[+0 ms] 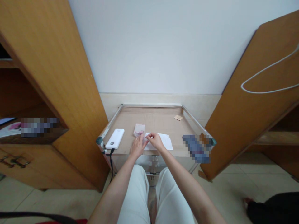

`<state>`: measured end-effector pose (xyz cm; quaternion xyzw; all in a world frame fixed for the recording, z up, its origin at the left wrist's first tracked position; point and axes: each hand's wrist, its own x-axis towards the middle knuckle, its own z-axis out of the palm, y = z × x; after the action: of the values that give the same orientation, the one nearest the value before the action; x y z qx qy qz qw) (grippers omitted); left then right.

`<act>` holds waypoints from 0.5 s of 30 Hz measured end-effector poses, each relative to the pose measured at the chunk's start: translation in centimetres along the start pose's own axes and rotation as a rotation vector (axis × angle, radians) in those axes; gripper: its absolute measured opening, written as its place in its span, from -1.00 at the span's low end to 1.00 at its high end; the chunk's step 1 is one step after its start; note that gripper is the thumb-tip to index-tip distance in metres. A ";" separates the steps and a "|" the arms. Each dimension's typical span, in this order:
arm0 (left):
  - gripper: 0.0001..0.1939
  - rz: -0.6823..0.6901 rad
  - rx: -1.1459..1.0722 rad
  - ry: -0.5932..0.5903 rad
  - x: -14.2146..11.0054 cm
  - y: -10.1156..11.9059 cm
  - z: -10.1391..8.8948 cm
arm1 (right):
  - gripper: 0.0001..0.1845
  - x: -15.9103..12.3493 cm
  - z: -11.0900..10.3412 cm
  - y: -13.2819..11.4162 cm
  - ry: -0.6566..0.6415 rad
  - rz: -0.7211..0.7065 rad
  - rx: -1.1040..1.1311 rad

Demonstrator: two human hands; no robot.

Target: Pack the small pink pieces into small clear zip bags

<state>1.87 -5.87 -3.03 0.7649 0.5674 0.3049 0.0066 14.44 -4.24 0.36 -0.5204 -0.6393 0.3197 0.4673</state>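
Observation:
A small clear plastic packet (pixel 139 128) with pinkish marks lies on the brown tabletop (pixel 154 116). My left hand (pixel 137 146) is at its near end, fingers forward against the plastic and thumb angled to the right. Just beside it, my right hand (pixel 155 140) is closed in a pinch near the packet's right side. What sits between those fingertips is too small to make out. Under and to the right of my right hand lies a sheet of white paper (pixel 166 141).
A white power bank (pixel 115 139) with a black cable (pixel 111 160) lies at the left. A small tan card (pixel 178 117) is toward the back right; a blurred bluish item (pixel 197 149) is at the right edge. Metal rails edge the tabletop. Wooden cabinets (pixel 77 93) flank it.

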 end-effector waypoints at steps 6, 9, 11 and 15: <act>-0.51 0.032 -0.043 0.016 0.0 -0.2 0.1 | -0.78 -0.7 0.2 0.4 0.025 -0.122 0.139; -0.51 0.033 -0.063 0.018 0.0 -0.2 0.1 | -0.83 -1.3 0.1 0.9 0.061 -0.148 0.216; -0.53 0.029 -0.074 0.014 0.0 -0.1 0.0 | -0.84 -1.6 0.1 1.3 0.034 -0.139 0.243; -0.52 0.019 -0.099 0.016 0.0 0.0 0.0 | -0.85 -1.8 -0.1 1.8 0.039 -0.135 0.271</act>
<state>1.84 -5.87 -2.99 0.7665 0.5444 0.3387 0.0368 15.22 -5.55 -1.74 -0.4143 -0.6147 0.3607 0.5660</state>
